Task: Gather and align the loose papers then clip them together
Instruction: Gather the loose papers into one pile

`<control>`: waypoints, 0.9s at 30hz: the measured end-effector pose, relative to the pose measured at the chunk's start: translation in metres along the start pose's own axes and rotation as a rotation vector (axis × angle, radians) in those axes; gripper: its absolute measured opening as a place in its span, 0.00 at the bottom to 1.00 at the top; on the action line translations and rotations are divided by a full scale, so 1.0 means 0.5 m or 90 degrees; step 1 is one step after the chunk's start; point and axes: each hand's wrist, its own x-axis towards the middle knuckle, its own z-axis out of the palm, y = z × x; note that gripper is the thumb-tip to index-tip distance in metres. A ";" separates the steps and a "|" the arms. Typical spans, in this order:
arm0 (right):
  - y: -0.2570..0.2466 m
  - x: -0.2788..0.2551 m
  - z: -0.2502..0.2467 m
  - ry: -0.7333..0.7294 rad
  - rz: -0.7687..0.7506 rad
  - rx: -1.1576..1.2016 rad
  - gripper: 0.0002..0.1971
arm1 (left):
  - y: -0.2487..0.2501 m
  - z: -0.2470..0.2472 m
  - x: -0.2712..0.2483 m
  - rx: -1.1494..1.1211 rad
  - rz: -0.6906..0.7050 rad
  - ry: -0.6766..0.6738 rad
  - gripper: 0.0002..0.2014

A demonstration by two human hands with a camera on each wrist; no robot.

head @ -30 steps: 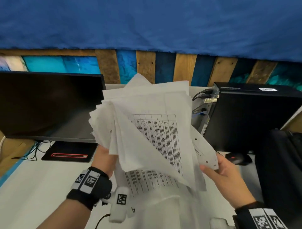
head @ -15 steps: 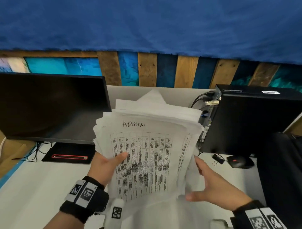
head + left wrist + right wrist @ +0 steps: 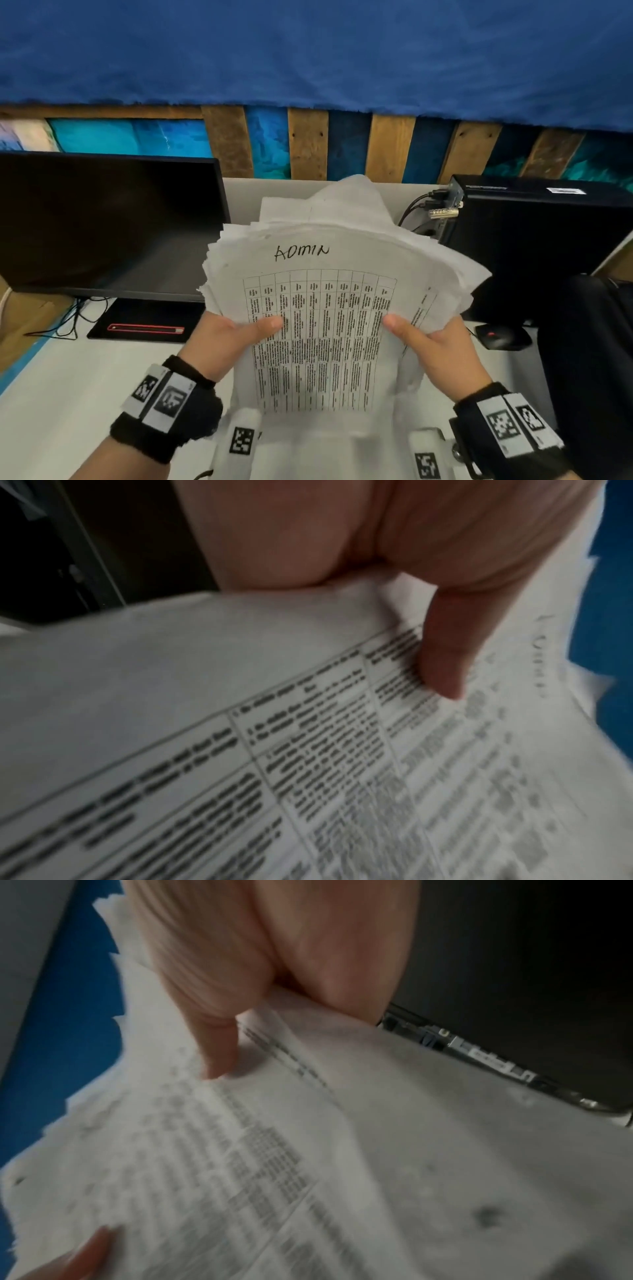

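above the white desk surface [image 3: 68,394], between a dark flat monitor [image 3: 109,222] and a black desktop computer case [image 3: 548,240], a thick stack of loose white printed papers [image 3: 325,342] is held upright in both hands. the left hand [image 3: 219,342] grips the stack's left edge, thumb laid across the front sheet and the other fingers hidden behind; the right hand [image 3: 442,349] grips the right edge in the same way. in the left wrist view the thumb [image 3: 445,656] is seen pressed flat on the printed table, and in the right wrist view the thumb [image 3: 219,1047] is pressed on the sheet margin.

the top edges are fanned and ragged, and several rear sheets stand higher than the front sheet, so alignment is judged unfinished. for a good result, the grip is best loosened slightly, the lower edge tapped on the desk, then the stack turned and a side edge tapped likewise. too tight a grip is likely to keep the sheets offset. no clip is identified with certainty.

legible writing: the handwritten word "admin" in capitals on the front sheet, above a printed table whose text is too small to be read. square coded markers are carried on the black wrist bands [image 3: 164,407].
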 end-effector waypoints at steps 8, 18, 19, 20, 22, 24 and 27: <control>0.047 -0.031 0.002 -0.003 0.033 0.006 0.26 | -0.050 0.039 -0.038 -0.028 0.076 0.032 0.31; 0.024 -0.026 -0.021 0.061 -0.030 0.022 0.25 | 0.002 0.030 -0.011 -0.058 0.127 0.053 0.34; 0.024 -0.028 -0.025 0.066 -0.038 0.049 0.27 | 0.003 0.025 -0.009 -0.067 0.127 0.053 0.35; 0.027 -0.027 -0.026 0.069 -0.029 0.069 0.29 | 0.002 0.023 -0.008 -0.062 0.124 0.052 0.36; 0.031 -0.023 -0.011 0.048 -0.014 0.073 0.27 | 0.003 0.033 -0.008 -0.025 0.117 0.056 0.28; 0.019 -0.020 0.009 0.030 -0.012 0.043 0.20 | 0.012 0.050 -0.005 -0.006 0.110 0.073 0.20; -0.014 -0.014 0.009 0.052 -0.056 0.066 0.18 | 0.033 0.063 -0.001 -0.018 0.142 0.089 0.24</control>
